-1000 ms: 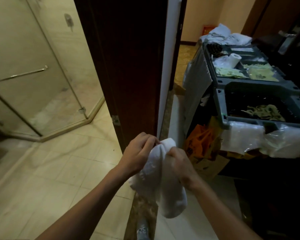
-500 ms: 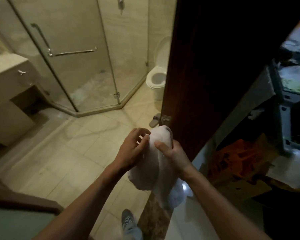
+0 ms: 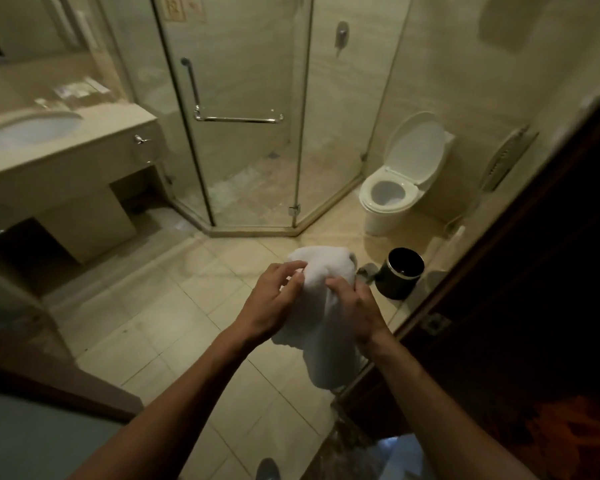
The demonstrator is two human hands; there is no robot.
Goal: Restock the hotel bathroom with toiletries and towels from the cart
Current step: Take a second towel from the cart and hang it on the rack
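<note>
- Hotel bathroom doorway: watching the head camera from my remote station, I see a person's two bare hands holding a bunched white terry-cloth towel (image 3: 321, 266) in mid-air above the beige tiled floor (image 3: 146, 306).
- The left hand (image 3: 274, 299) pinches the towel's upper fold between curled fingers and thumb. The right hand (image 3: 355, 306) grips the cloth from the other side, fingers wrapped into it. The rest of the towel hangs loose below both wrists.
- The towel touches nothing but the hands. In the picture it sits in front of a round black waste bin (image 3: 400, 271) and a white ceramic toilet (image 3: 395, 188) with its lid up.
- Beyond stands a glass-walled corner shower (image 3: 257, 64) with a horizontal chrome bar (image 3: 238, 118) on its door. At left is a beige stone vanity counter (image 3: 84, 150) with an oval white basin (image 3: 28, 128). A dark wooden door (image 3: 534, 306) fills the right edge.
- My judgement: the step in hand is bringing the towel into the bathroom and shaping it for placement. The restock looks early, since no fresh towel shows on the bar or the counter. Small items at the back of the counter are too blurred to identify.
- The next move, as I read it, calls for choosing a spot, with the chrome bar or the counter seeming likely. The towel then needs folding squarely, with its hanging end kept off the floor.
</note>
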